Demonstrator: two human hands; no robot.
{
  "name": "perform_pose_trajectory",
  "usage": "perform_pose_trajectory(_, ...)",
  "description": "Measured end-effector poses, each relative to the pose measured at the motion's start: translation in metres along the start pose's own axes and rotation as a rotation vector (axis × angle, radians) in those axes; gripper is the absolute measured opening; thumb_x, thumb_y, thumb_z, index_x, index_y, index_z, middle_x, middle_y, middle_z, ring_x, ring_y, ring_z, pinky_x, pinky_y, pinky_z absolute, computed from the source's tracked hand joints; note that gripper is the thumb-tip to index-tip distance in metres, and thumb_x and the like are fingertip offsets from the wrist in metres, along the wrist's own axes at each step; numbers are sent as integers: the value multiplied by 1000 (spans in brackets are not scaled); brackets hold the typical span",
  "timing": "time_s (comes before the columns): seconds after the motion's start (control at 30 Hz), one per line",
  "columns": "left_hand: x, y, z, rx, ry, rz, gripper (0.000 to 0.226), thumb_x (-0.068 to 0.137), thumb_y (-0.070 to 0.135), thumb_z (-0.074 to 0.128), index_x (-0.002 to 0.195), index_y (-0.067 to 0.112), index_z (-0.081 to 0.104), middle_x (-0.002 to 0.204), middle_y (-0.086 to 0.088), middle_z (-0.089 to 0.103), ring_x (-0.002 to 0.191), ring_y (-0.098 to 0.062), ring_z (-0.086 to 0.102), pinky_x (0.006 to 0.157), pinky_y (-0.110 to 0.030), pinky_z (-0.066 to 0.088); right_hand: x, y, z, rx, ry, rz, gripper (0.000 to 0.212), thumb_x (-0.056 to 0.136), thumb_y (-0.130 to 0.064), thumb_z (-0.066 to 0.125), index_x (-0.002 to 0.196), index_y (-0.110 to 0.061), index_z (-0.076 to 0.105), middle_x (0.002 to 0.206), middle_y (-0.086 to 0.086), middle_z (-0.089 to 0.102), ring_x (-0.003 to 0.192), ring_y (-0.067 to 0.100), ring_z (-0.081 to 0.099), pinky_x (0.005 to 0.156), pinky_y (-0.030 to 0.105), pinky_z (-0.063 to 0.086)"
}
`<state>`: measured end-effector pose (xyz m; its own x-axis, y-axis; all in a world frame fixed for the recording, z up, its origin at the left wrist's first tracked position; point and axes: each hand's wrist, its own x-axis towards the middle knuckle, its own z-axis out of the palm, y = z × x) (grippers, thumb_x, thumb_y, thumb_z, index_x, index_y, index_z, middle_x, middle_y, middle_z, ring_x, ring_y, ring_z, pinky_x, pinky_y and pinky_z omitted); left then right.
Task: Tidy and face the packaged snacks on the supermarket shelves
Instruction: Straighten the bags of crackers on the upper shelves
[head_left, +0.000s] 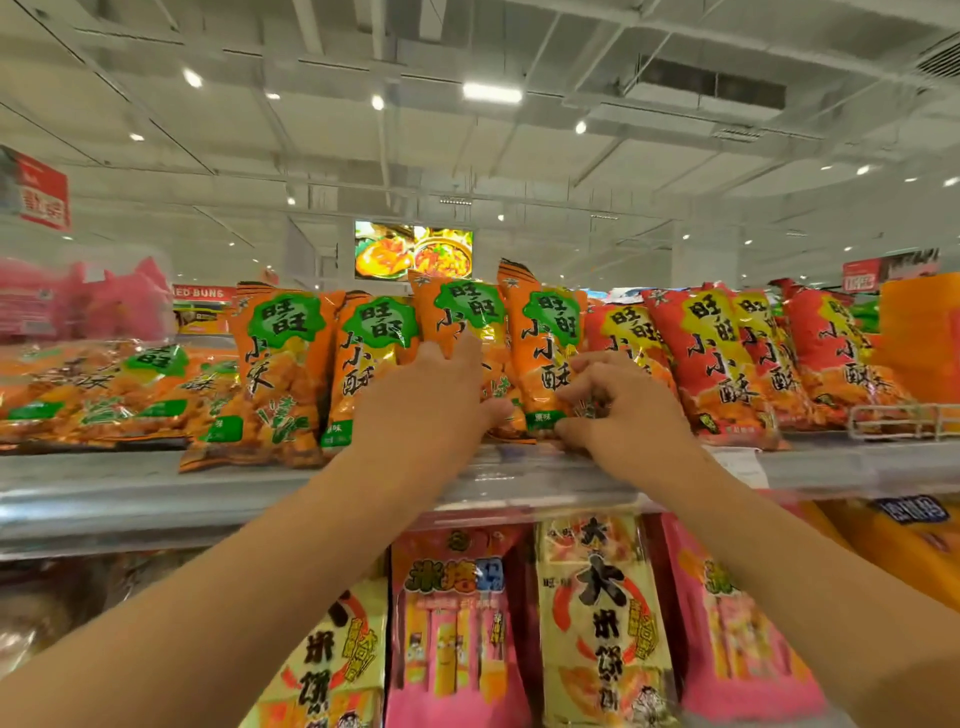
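Snack bags in glossy, crinkled orange film (543, 358) stand upright along the front edge of the top shelf (156, 493), each printed with a green splash reading 旺旺 and black brush characters 小小酥 down the face. Toward the shelf's right end the same bags come in red with a yellow splash (711, 353), leaning slightly. Toward its left end, more orange bags lie flat in a stack (93, 389).

The left hand (431, 400) lies against the face of one orange bag (457, 317) near the middle of the shelf edge, fingers straight and close together, pointing up. The right hand (618, 405) has its fingers curled, pinching the lower corner of the neighbouring orange bag, just above the clear plastic price rail.

On the shelf below hang flat, shiny packs: a pink one (452, 623) with cartoon sticks and a pale yellow one (602, 613) with a large black 大.

A red sign (200, 292) far behind reads "ED BUNS", and a lit screen (414, 251) shows food.
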<state>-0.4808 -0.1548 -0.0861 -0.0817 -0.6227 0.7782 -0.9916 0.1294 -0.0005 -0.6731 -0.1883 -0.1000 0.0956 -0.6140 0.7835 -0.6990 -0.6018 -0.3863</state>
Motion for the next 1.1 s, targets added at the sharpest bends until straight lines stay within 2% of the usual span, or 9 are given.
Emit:
perform_pose_trajectory(0.17, 2, -6, 6, 106, 44, -9, 59, 87, 70, 45, 124, 25, 32, 112, -10, 56, 89, -37, 65, 55, -37, 38, -5, 4, 3, 117, 41, -56, 32, 76, -3, 71, 78, -34, 66, 108, -26, 53, 104, 3, 52, 94, 28, 40)
perform_pose_trajectory(0.23, 4, -4, 8, 157, 69, 2, 60, 89, 67, 46, 125, 23, 30, 115, -11, 54, 87, -37, 65, 54, -36, 36, -8, 5, 7, 62, 27, -78, 30, 82, -18, 67, 103, -40, 61, 113, -28, 51, 100, -5, 50, 93, 30, 44)
perform_pose_trajectory(0.37, 2, -2, 10, 105, 14, 1, 53, 91, 61, 50, 123, 24, 30, 124, -10, 48, 97, -38, 62, 63, -39, 38, -14, 5, 13, -122, -28, -106, 52, 89, -54, 48, 138, -37, 45, 147, -11, 41, 132, 10, 40, 106, 33, 32)
perform_pose_trajectory(0.5, -6, -14, 8, 72, 2, 88, 52, 89, 66, 43, 124, 27, 41, 115, -3, 56, 102, -30, 58, 80, -41, 40, -28, 5, 17, -129, 35, -162, 45, 91, -43, 49, 133, -27, 55, 143, -9, 48, 130, 10, 44, 102, 24, 33)
perform_pose_trajectory(0.57, -11, -19, 10, 160, 48, 98, 61, 88, 70, 26, 129, 29, 45, 114, -1, 61, 109, -28, 55, 94, -43, 30, -33, 4, 20, -143, 57, -167, 45, 91, -40, 47, 131, -25, 58, 143, -8, 49, 130, 11, 46, 98, 23, 31)
perform_pose_trajectory(0.67, -26, -20, 20, 197, 103, 84, 72, 91, 71, 14, 145, 29, 36, 120, -5, 58, 116, -30, 48, 97, -45, 23, -37, 3, 25, -172, 99, -197, 43, 94, -35, 49, 134, -18, 56, 140, -3, 53, 125, 15, 51, 98, 25, 34)
perform_pose_trajectory(0.83, -38, -19, 31, 82, 227, 153, 70, 96, 61, 27, 152, 19, 32, 158, -17, 27, 145, -38, 26, 111, -57, 26, -41, 2, 32, -297, 129, -240, 42, 97, -31, 42, 133, -12, 56, 144, 5, 49, 125, 24, 51, 103, 43, 40)
perform_pose_trajectory(0.97, -39, -20, 37, 85, 210, 199, 63, 98, 54, 29, 146, 16, 43, 152, -7, 42, 137, -26, 44, 110, -53, 33, -43, 3, 35, -353, 130, -228, 43, 99, -34, 38, 134, -16, 56, 147, 2, 45, 123, 21, 53, 100, 40, 38)
perform_pose_trajectory(1.1, -36, -23, 43, 97, 223, 196, 61, 98, 55, 32, 144, 17, 45, 147, -6, 48, 135, -28, 46, 109, -51, 33, -40, 4, 36, -342, 129, -227, 44, 99, -34, 37, 133, -16, 56, 148, 4, 44, 119, 21, 56, 97, 41, 39)
